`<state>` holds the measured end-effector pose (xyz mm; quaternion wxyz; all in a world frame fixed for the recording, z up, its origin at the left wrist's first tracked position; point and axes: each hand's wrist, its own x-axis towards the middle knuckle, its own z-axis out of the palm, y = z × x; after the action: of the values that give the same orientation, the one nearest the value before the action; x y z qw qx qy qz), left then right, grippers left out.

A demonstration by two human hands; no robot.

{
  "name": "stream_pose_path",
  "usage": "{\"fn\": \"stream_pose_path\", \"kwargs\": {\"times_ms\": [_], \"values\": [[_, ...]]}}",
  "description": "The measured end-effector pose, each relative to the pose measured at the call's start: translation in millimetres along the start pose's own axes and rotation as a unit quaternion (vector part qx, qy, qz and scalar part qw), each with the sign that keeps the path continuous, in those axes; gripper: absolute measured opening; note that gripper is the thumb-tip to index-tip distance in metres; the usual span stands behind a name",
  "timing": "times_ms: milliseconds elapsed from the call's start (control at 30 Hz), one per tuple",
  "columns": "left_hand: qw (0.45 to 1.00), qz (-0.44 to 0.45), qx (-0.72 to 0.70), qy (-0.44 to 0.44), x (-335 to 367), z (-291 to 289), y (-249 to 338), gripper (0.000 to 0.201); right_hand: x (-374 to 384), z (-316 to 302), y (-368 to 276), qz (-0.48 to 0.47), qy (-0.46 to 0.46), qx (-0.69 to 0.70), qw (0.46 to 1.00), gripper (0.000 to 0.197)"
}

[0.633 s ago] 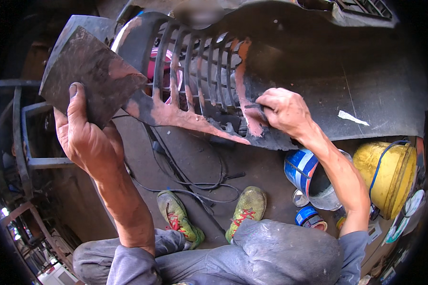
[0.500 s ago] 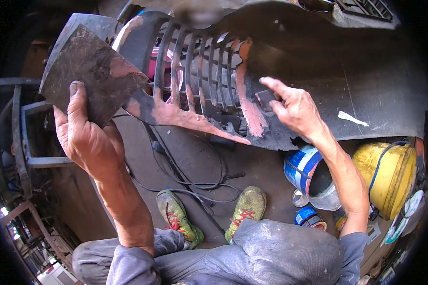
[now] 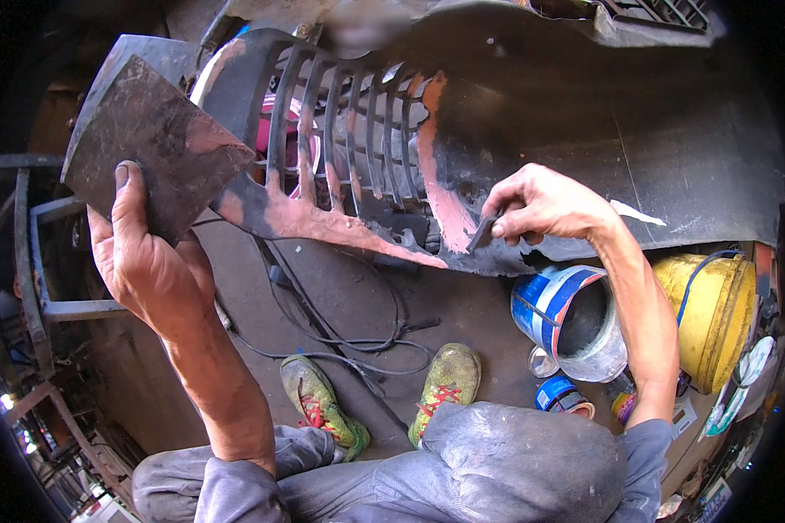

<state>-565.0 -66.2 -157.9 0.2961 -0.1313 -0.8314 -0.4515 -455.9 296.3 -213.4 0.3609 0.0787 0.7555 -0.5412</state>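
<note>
My left hand [image 3: 153, 261] grips a dark, flat board [image 3: 148, 131], thumb across its face; a patch of pink filler [image 3: 214, 137] sits near its right corner. My right hand [image 3: 549, 205] is closed on a small dark spreader [image 3: 482, 234]. Its edge lies against the black car bumper [image 3: 567, 131], beside a pink filler strip [image 3: 445, 205] at the right of the slatted grille [image 3: 349, 131]. More pink filler runs along the grille's lower edge and on several slats.
Below the bumper at right lie a blue-and-white bucket [image 3: 576, 322] on its side, a yellow bucket [image 3: 711, 318] and a small blue can [image 3: 560, 397]. Cables [image 3: 349, 340] snake over the floor in front of my shoes. A metal frame [image 3: 30, 244] stands at left.
My right hand has turned and brought the spreader down toward the lower end of the filler strip; its pointing index finger has curled in. The left hand and board have shifted slightly left and down.
</note>
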Motion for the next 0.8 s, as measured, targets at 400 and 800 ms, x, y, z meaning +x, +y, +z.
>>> {"fn": "stream_pose_path", "kwargs": {"times_ms": [400,800], "values": [[0.995,-0.069,-0.063,0.034,-1,6,14,0.044,41,19,-10,-0.009,0.006,-0.127,0.992,0.014],[0.97,-0.147,-0.182,0.062,1,7,17,0.052,73,5,3,-0.013,0.018,-0.094,0.995,0.024]]}}
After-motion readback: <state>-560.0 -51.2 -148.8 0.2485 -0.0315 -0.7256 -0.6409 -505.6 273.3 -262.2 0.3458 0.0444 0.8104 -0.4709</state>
